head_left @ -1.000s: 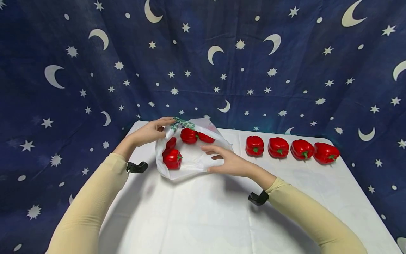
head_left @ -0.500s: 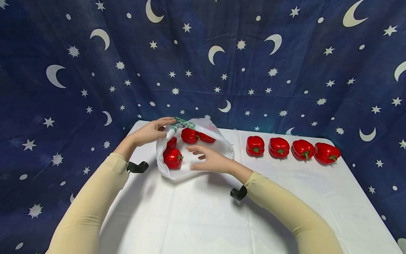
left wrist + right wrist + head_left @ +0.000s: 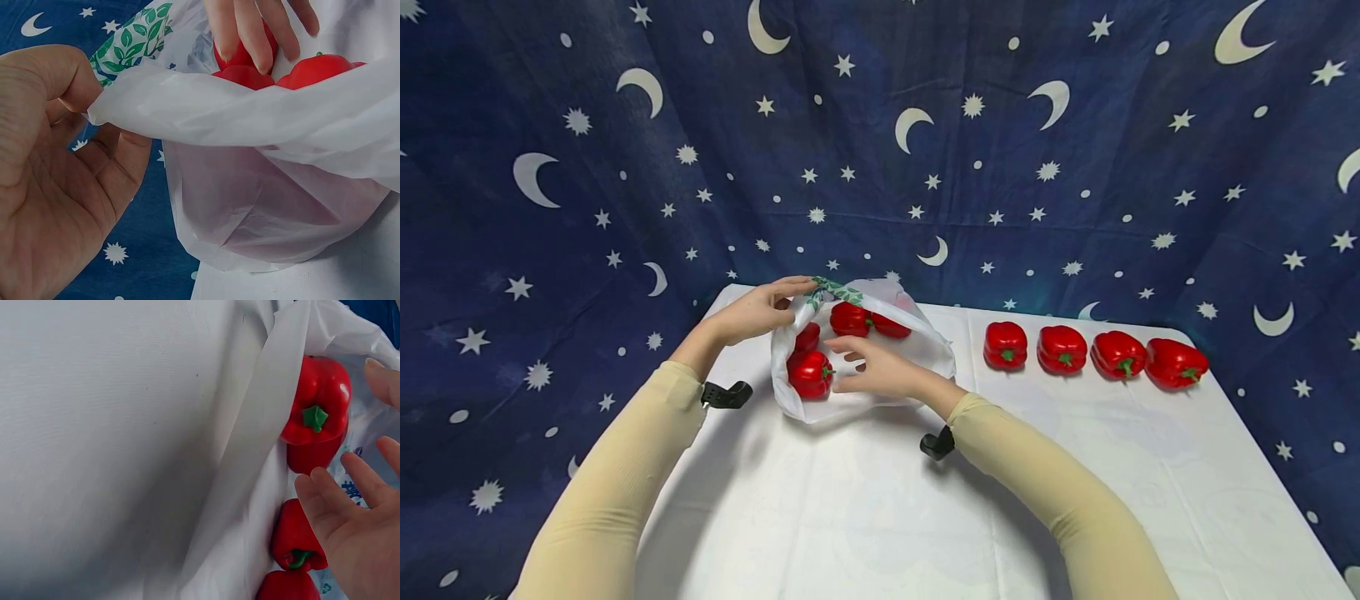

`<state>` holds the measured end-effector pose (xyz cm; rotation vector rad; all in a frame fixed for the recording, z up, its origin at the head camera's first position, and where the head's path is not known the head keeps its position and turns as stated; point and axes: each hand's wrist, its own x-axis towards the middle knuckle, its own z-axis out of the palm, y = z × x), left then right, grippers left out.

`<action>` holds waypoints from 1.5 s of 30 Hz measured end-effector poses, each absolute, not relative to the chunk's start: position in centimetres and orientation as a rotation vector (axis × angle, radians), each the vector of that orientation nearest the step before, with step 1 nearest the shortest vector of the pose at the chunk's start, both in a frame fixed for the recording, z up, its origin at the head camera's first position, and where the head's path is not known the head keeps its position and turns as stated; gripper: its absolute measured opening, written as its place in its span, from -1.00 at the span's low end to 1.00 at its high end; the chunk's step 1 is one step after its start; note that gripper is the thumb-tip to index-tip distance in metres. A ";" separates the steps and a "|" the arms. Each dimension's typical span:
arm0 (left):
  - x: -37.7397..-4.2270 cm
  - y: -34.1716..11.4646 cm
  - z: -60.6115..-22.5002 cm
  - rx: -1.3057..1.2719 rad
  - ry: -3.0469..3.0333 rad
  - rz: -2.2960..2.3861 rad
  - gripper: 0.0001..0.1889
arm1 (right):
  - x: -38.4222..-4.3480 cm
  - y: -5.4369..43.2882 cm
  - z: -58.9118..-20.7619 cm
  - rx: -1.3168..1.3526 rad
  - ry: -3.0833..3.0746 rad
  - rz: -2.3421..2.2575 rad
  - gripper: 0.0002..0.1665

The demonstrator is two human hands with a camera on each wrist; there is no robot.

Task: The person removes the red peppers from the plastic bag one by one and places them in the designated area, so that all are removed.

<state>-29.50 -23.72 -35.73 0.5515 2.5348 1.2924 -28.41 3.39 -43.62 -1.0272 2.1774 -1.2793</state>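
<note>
A white plastic bag (image 3: 917,321) with a green leaf print lies open-mouthed on the table, holding several red bell peppers. My left hand (image 3: 752,315) pinches the bag's left rim; the left wrist view shows that rim (image 3: 131,100) between thumb and fingers. Over the bag's mouth, my right hand (image 3: 883,367) has its fingers spread and nothing in them. Its fingertips are near the front-left bell pepper (image 3: 809,377); the head view does not tell whether they touch. Another bell pepper (image 3: 850,318) lies farther back in the bag. In the right wrist view, the palm (image 3: 362,550) shows beside the peppers.
Right of the bag, several more red bell peppers stand in a row, from the leftmost pepper (image 3: 1005,346) to the rightmost pepper (image 3: 1176,363). They rest on a white-covered table (image 3: 880,517). Behind it hangs a dark blue cloth (image 3: 850,133) with moons and stars.
My right hand has moved left across the bag's mouth, from its right rim to close by the front-left bell pepper. My left hand stays on the rim.
</note>
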 end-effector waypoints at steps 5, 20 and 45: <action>-29.5 -23.8 -35.8 0.559 2.531 1.297 -0.34 | -29.1 2.4 -44.3 -0.974 2.191 -1.271 -0.04; -29.5 -23.6 -35.9 0.543 2.535 1.300 -0.33 | -30.2 -0.1 -45.6 -0.517 1.943 -1.505 -0.09; -29.4 -23.8 -35.8 0.535 2.537 1.287 -0.32 | -29.9 -0.2 -46.5 -0.607 2.077 -1.439 -0.24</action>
